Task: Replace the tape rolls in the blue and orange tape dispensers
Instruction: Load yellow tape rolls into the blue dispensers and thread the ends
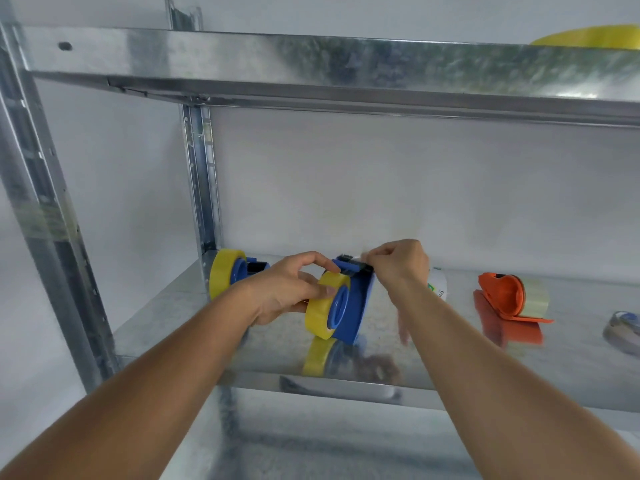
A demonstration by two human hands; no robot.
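Observation:
A blue tape dispenser (356, 306) stands on the metal shelf (433, 362) with a yellow tape roll (320, 311) on its hub. My left hand (287, 289) grips that roll from the left. My right hand (398, 265) pinches the tape end at the dispenser's cutter (349, 259). A second blue dispenser with a yellow roll (225, 271) stands at the shelf's back left. An orange dispenser (502, 296) holding a pale clear roll (535, 294) rests on the right.
A white roll or label (438, 285) lies partly hidden behind my right wrist. A greyish tape roll (623, 332) sits at the far right edge. Another yellow roll (592, 38) rests on the upper shelf (311, 60). Steel uprights (201, 174) stand on the left.

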